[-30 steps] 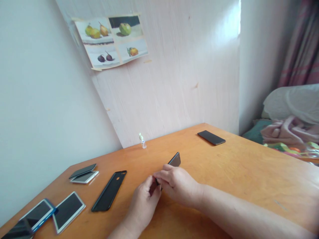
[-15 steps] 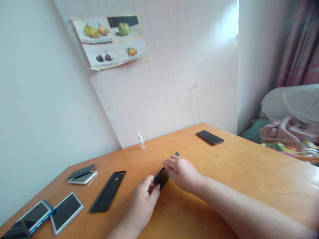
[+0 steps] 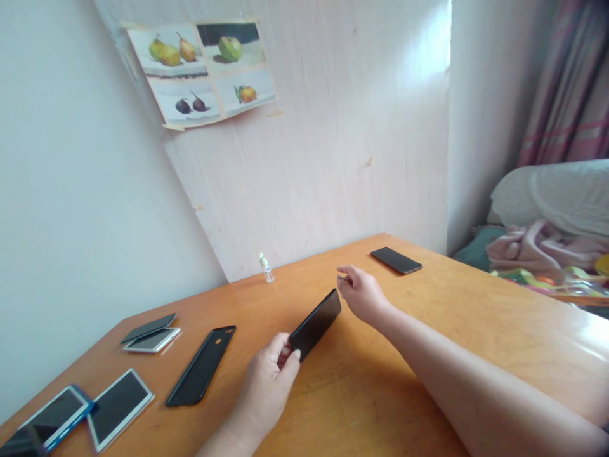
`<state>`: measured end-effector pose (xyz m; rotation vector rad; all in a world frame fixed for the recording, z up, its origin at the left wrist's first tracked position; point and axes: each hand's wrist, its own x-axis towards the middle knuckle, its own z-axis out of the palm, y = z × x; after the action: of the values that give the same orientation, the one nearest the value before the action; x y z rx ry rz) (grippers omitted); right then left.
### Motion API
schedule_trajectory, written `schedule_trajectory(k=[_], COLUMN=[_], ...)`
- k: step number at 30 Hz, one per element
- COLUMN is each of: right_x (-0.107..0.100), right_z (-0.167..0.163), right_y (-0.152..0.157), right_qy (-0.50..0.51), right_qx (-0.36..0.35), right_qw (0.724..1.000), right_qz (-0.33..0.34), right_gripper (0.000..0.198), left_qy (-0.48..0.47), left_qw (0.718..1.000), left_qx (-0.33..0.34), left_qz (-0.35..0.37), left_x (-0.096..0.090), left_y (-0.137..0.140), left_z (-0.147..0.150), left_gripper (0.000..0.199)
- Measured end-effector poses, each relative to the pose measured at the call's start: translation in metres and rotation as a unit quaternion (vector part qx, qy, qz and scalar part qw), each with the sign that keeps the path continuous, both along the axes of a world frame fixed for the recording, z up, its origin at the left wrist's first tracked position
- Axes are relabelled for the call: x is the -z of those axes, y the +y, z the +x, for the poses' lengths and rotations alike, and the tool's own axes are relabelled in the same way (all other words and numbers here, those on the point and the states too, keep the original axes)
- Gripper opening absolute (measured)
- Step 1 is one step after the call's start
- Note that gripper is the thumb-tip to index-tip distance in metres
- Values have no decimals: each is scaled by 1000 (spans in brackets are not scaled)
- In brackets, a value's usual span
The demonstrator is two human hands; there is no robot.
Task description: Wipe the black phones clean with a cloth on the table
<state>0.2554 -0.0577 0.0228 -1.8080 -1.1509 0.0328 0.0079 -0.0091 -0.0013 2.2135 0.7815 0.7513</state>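
Observation:
My left hand (image 3: 271,377) is closed on the lower end of a black smartphone (image 3: 316,324), which is held tilted on its long edge above the table, its dark screen turned towards me. Just past the phone's far end, my right hand (image 3: 361,293) hovers apart from it with fingers curled together. Something thin and greyish shows at those fingertips, too small to make out. Left of my left hand lies an empty black phone case (image 3: 202,365), its hollow side up.
On the wooden table (image 3: 380,393), a white phone (image 3: 118,406) touches a blue-edged one (image 3: 59,416) at the left. Behind them, a dark slab (image 3: 148,327) leans on another white phone (image 3: 153,341). A small spray bottle (image 3: 266,269) and a black phone (image 3: 396,260) stand and lie farther back.
My right hand has moved off the phone, up and to the right, uncovering its screen. My left hand keeps its hold. The whole view has shifted slightly.

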Motion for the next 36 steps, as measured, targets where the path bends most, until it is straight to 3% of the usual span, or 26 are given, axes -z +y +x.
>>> schedule_trajectory(k=[10, 18, 20, 25, 28, 30, 36], right_x=[2, -1, -1, -1, -3, -4, -3], right_z=[-16, -87, -83, -29, -10, -18, -82], right_y=[-5, -29, -29, -12, -7, -9, -29], right_qy=[-27, -70, -67, -22, -6, -19, -123], right_qx=[-58, -287, -268, -81, -30, -48, -232], right_qw=[998, 955, 961, 994, 996, 996, 964], right_qz=[0, -8, -27, -72, -84, -77, -41], right_gripper=[22, 25, 25, 26, 27, 27, 29], left_qy=[-5, -40, -39, -13, -11, -10, -28], left_qw=[1000, 999, 999, 1000, 1000, 1000, 999], left_qx=[7, 28, 25, 4, 3, 3, 26], left_qz=[-15, -23, -22, -22, -25, -22, -28], left_x=[-1, 0, -1, -1, -1, -1, -2], left_y=[-2, -3, -3, -3, -2, -1, -2], left_z=[2, 2, 2, 2, 2, 2, 2], left_gripper=[8, 11, 10, 9, 9, 9, 9])
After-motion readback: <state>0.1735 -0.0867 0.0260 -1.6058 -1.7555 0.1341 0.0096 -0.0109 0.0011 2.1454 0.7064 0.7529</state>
